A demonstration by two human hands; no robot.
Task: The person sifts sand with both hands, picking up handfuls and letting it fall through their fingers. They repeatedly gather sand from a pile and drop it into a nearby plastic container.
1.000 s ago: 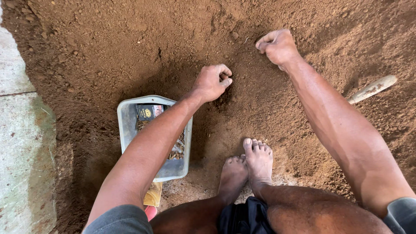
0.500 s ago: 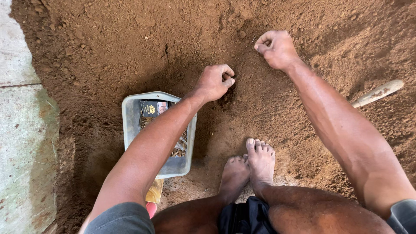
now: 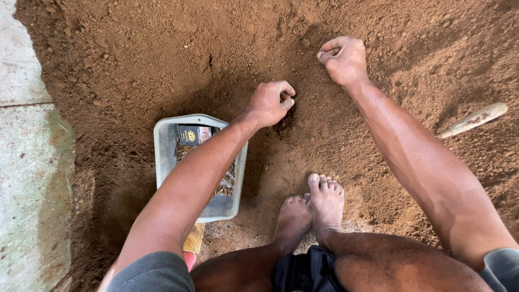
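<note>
Nearest the camera, two bare feet (image 3: 316, 208) rest on brown soil (image 3: 162, 59). Just left of them sits a grey plastic tray (image 3: 162, 146) holding packets. Beyond it, the left hand (image 3: 268, 103) is curled shut, fingertips pinched against the soil. Farther off, the right hand (image 3: 343, 58) is a loose fist; whether it holds anything is unclear. A pale tool handle (image 3: 473, 120) lies well to the right.

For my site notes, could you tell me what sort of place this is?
Probably an outdoor planting bed: loose brown soil all around, a concrete edge beside it, and a grey tray set in the dirt.
</note>
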